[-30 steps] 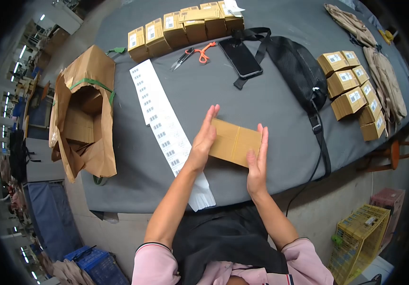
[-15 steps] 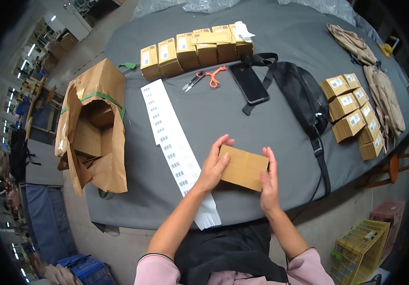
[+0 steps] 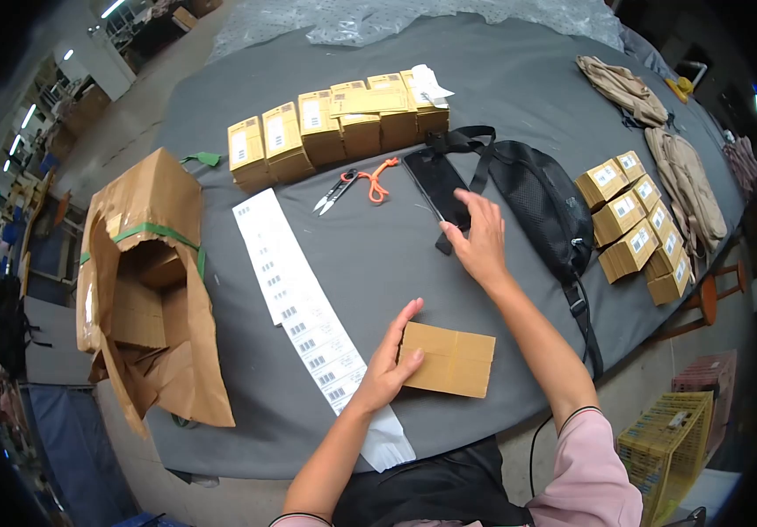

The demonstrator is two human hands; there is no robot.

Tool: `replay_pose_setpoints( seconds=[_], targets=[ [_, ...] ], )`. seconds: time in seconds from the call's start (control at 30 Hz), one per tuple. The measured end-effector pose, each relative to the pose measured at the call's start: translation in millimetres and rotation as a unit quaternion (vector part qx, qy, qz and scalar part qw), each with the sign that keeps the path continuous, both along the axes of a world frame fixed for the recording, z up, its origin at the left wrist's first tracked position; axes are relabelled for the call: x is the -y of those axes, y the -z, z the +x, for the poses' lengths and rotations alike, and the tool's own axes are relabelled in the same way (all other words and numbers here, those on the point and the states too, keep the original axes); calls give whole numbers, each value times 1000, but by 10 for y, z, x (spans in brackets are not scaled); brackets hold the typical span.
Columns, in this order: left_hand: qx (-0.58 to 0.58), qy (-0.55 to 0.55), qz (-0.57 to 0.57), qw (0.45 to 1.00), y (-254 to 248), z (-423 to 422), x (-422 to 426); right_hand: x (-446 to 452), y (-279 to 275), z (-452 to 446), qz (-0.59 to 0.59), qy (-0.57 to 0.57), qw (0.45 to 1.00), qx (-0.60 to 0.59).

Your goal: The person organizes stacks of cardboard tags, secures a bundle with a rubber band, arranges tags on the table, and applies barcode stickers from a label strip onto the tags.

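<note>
My left hand (image 3: 385, 369) grips the left edge of a stack of brown kraft cards (image 3: 450, 362), its thumb lying on the top face. The stack is just above the near part of the grey table; whether it touches the cloth I cannot tell. My right hand (image 3: 482, 241) is at the lower end of a black phone (image 3: 438, 180), fingers apart over it and thumb by its near left edge. Left of my left hand, a long white strip of barcode labels (image 3: 295, 321) runs down the table. Scissors (image 3: 336, 193) and an orange cord (image 3: 378, 182) lie left of the phone.
A row of labelled card stacks (image 3: 317, 132) stands at the back. More labelled stacks (image 3: 629, 215) sit at the right beside beige bags (image 3: 686, 184). A black bag (image 3: 541, 198) lies right of the phone. An open brown paper sack (image 3: 145, 307) is at the left.
My right hand has let go of the card stack and moved forward to the phone. My left hand keeps the stack. The camera view has shifted somewhat.
</note>
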State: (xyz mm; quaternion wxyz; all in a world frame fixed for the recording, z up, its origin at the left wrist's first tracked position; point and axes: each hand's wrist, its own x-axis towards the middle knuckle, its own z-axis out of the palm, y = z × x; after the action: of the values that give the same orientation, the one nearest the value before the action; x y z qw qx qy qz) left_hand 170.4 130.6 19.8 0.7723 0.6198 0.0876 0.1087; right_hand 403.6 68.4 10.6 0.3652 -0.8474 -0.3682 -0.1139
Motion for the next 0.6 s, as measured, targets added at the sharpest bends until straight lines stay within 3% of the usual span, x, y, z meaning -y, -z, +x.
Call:
replay_pose_setpoints(
  seconds=[0.1, 0.6],
  targets=[
    [-9, 5, 0, 1000, -7, 3, -10, -1, 103, 72, -84, 72, 994, -25],
    [-24, 9, -6, 1000, 31, 1, -41, -432, 12, 350, -223, 67, 969, -87]
  ],
)
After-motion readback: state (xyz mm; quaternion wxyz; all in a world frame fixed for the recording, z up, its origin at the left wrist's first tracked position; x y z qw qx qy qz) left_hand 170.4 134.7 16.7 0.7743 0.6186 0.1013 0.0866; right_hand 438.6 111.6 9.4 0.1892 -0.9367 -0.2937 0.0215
